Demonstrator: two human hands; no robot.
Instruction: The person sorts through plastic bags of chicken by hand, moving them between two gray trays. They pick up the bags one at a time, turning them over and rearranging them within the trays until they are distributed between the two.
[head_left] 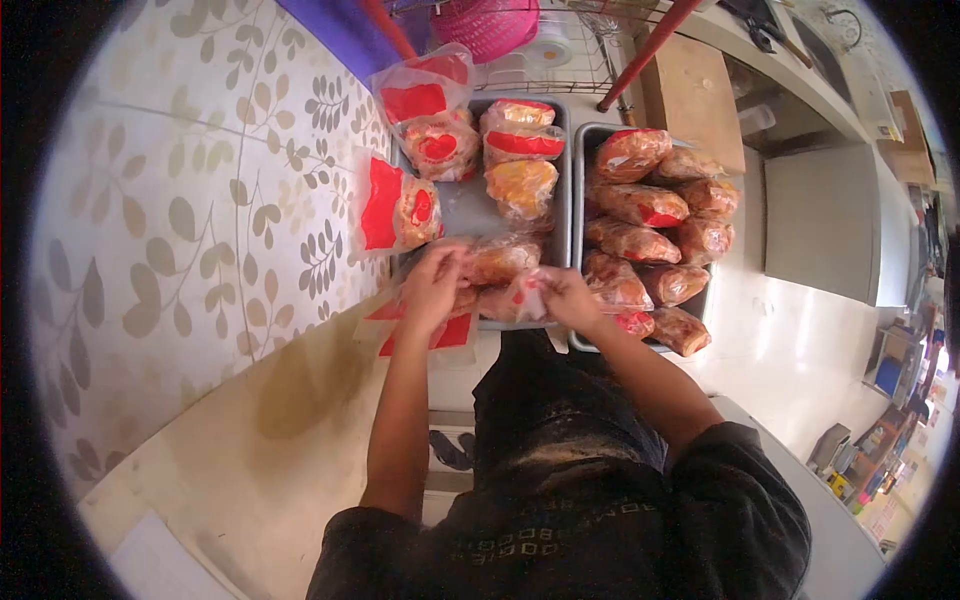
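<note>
My left hand (pixel 433 283) and my right hand (pixel 560 295) both grip one clear plastic bag of orange-brown snacks (pixel 500 262) at the near end of the left metal tray (pixel 563 175). The left hand pinches the bag's left side, the right hand its mouth on the right. Under my hands lie flat empty bags with red print (pixel 452 333). Further back in that tray sit several filled bags with red labels (pixel 520 142).
The right metal tray (pixel 588 140) is packed with several filled bags (pixel 640 205). Two bags (pixel 402 208) lean on the leaf-patterned wall (pixel 200 200) at the left. A wire rack with a pink basket (pixel 490 25) stands behind; a counter (pixel 810 230) lies right.
</note>
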